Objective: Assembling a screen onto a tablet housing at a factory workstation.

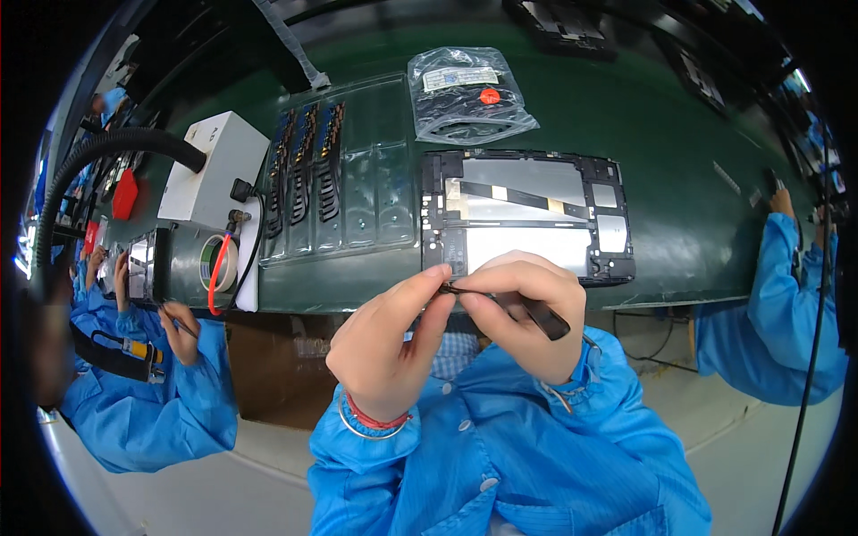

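A: In the head view, what is held, and by which hand?

B: A thin dark strip (460, 289) is pinched between the thumb and forefinger of the left hand (386, 344), at the strip's left end. The right hand (523, 308) is closed around black tweezers (536, 313), whose tip is brought onto the same strip. Both hands are thus clamped, neither open.

A: How is the strip laid out relative to the frame (527, 214)?

B: The strip is held in the air just short of the frame's near edge, over the rim of the bench (679, 179), not touching the frame. Its long axis is seen running left to right, roughly along that near edge. How far it extends under the right fingers cannot be told.

A: Which hand is nearer the frame?

B: The right hand is nearer; its knuckles overlap the frame's near edge in the picture. The left hand is set lower and to the left of it. The frame lies straight ahead of both, away from the body.

A: What else is placed around the frame?

B: A clear tray (340, 174) with rows of dark parts is set just left of it, and a sealed bag (466, 94) lies beyond it. A white box (214, 170) and a tape roll (219, 261) are found further left, past the tray.
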The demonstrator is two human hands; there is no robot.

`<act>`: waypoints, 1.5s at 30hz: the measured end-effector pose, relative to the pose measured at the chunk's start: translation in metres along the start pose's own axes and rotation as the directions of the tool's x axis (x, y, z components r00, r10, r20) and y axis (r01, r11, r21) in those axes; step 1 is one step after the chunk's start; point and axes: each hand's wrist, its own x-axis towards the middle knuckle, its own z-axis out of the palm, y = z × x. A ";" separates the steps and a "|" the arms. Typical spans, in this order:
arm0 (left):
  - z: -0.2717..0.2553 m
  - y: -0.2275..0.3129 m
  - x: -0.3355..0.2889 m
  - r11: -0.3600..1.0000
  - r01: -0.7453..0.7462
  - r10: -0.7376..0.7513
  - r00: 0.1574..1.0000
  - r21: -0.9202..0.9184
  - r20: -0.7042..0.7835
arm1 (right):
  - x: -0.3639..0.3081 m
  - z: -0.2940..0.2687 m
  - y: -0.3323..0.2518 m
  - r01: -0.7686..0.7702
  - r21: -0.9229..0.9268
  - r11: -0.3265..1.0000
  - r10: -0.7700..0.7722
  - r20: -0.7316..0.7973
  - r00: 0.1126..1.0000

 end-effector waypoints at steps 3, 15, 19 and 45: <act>0.006 -0.003 -0.003 0.999 -0.048 0.046 0.993 -0.014 -0.107 | -0.004 0.007 0.002 0.098 0.019 0.995 -0.096 -0.065 0.993; 0.001 -0.012 -0.002 0.999 -0.026 0.023 0.990 -0.020 -0.142 | -0.007 0.015 0.003 0.215 -0.058 0.975 -0.220 -0.088 0.972; -0.008 -0.058 0.034 0.970 0.039 -0.018 0.996 0.241 -0.087 | -0.010 -0.008 0.003 0.170 -0.057 0.984 -0.176 -0.117 0.977; 0.102 -0.087 0.114 0.968 -0.238 0.150 0.799 0.077 0.583 | 0.097 -0.118 0.077 0.246 -0.696 0.674 -0.238 0.111 0.965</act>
